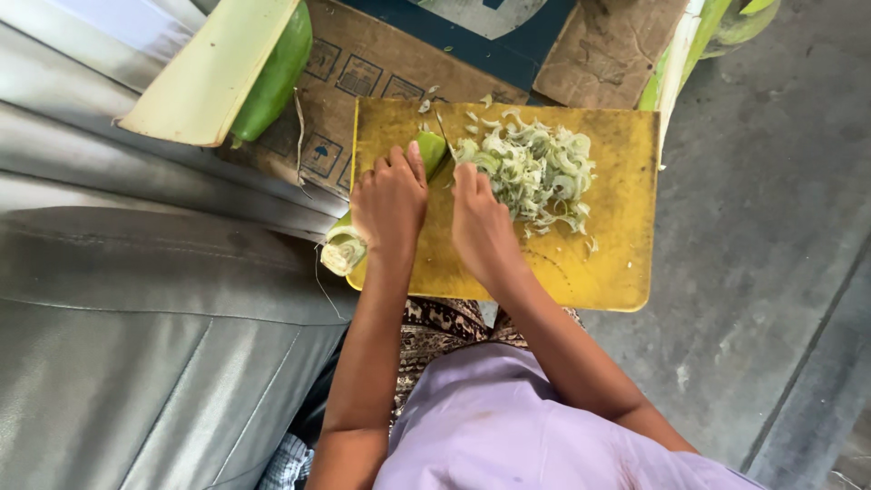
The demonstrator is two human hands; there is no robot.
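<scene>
Green banana stem (426, 154) lies across the yellow cutting board's (617, 263) nine o'clock edge, pinned under my left hand (390, 200), whose fingers clamp down on it, its pale cut end (345, 252) hanging off the board. At three o'clock of that hand, my right hand (481, 222) grips a knife (445, 136) whose blade meets the stem, with a heap of pale green slices (535, 172) just beyond at one o'clock, flattened cardboard (363, 73) beneath.
</scene>
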